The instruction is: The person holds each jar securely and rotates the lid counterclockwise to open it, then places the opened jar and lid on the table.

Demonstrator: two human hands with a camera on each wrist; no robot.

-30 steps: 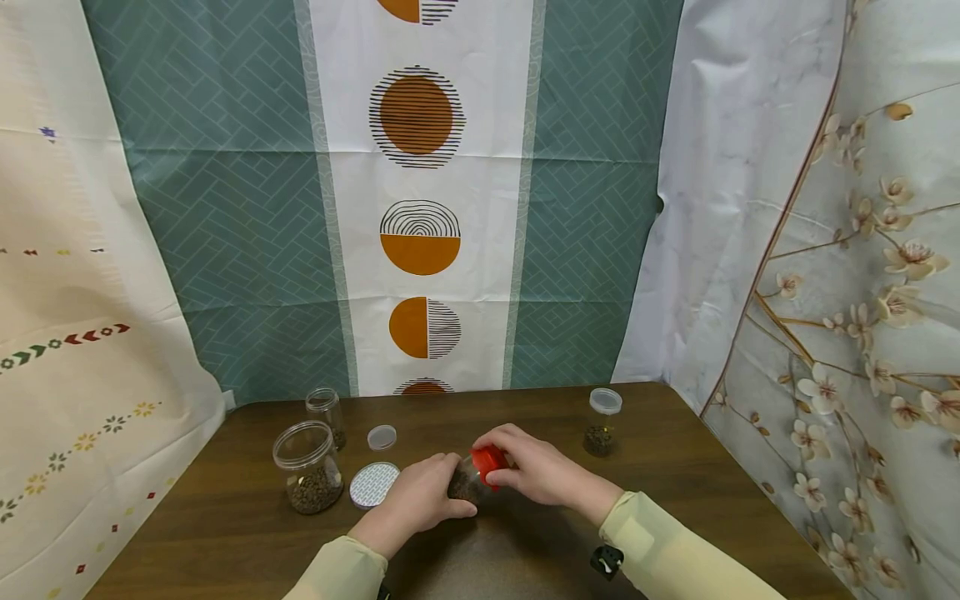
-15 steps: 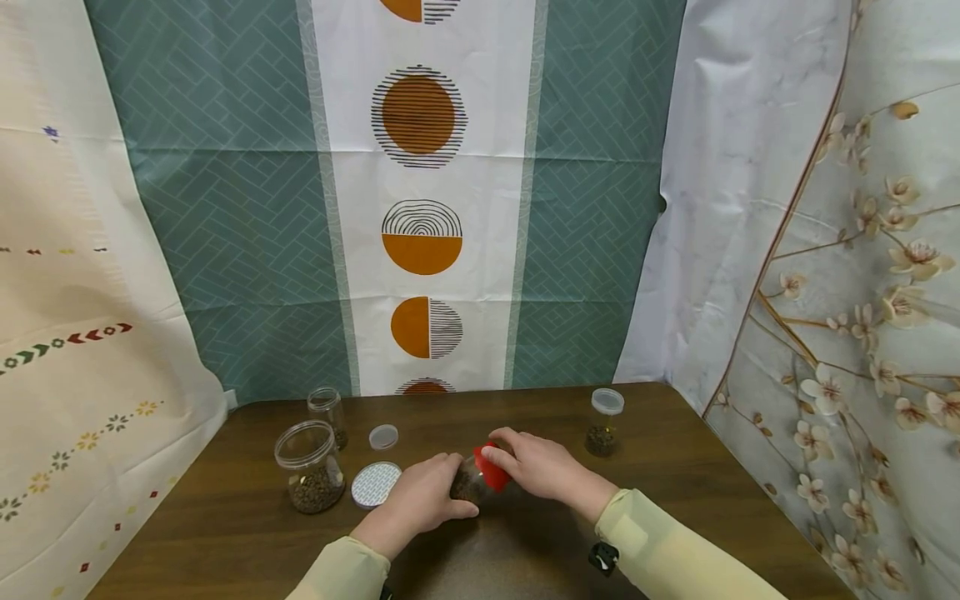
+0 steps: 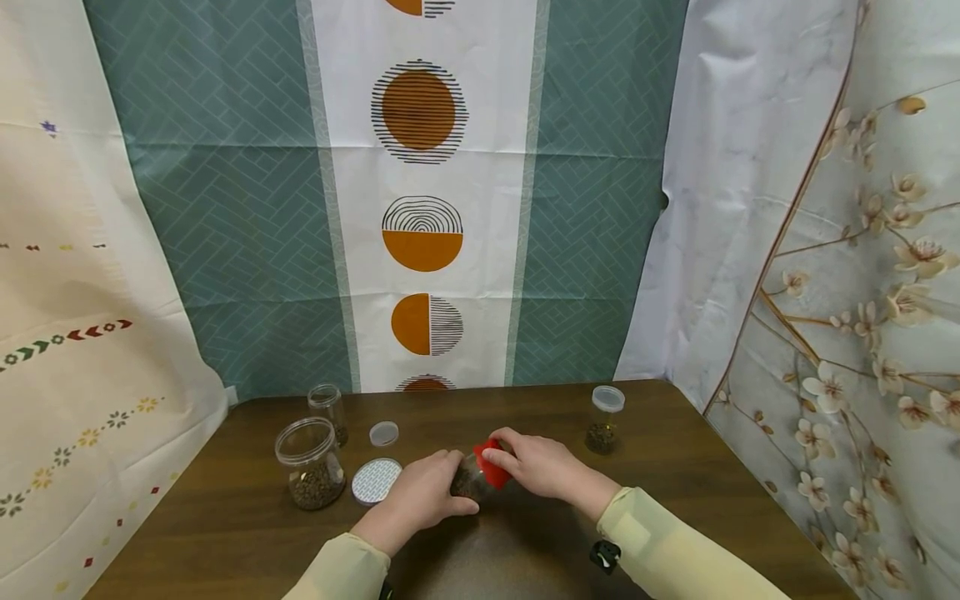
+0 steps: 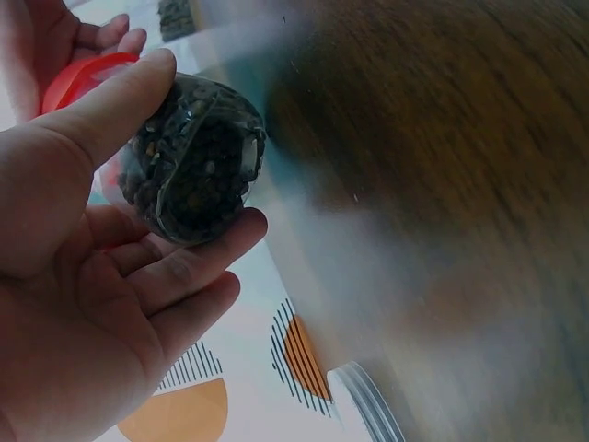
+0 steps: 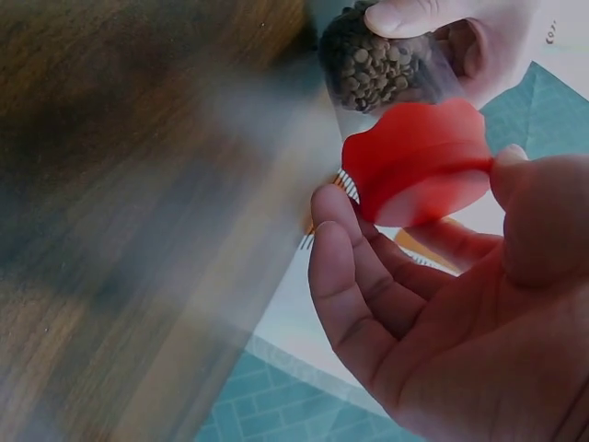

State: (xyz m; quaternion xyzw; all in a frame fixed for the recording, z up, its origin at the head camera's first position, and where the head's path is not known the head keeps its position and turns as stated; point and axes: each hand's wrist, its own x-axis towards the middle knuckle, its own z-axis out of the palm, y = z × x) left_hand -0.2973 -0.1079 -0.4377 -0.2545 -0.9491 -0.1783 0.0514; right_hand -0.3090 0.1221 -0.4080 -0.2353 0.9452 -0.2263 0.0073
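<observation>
Capped jar held tilted between two hands, uncovered jars off to one side

Clock centred on the held jar (image 4: pixel 207 166), 12 towards the hanging curtain (image 3: pixel 420 292). Jar clear, dark grains inside, tipped over with its red cap (image 5: pixel 423 157) at 2 and its base at 8. Whether it touches the table (image 3: pixel 240 517) cannot be told.

Left hand (image 3: pixel 429 490) grips the base end: thumb across one side, fingers along the other, probably to stop the body turning. Right hand (image 3: pixel 543 467) pinches the cap between thumb and fingers; two fingertips sit slightly curled near its far edge. The slant likely gives each hand its own end. How tightly the cap sits cannot be seen.

At 9, a wide jar (image 3: pixel 302 457), uncovered, part-filled with brown grains; nearer, a white-faced lid (image 3: pixel 377 481) lies flat beside the left hand. At 10, a slim jar (image 3: pixel 326 408) and a small clear lid (image 3: pixel 384 433); the lids are perhaps laid there to be near their jars. At 2, a lidded jar (image 3: pixel 604 417) stands well apart, clear of both elbows' working room, it seems.
</observation>
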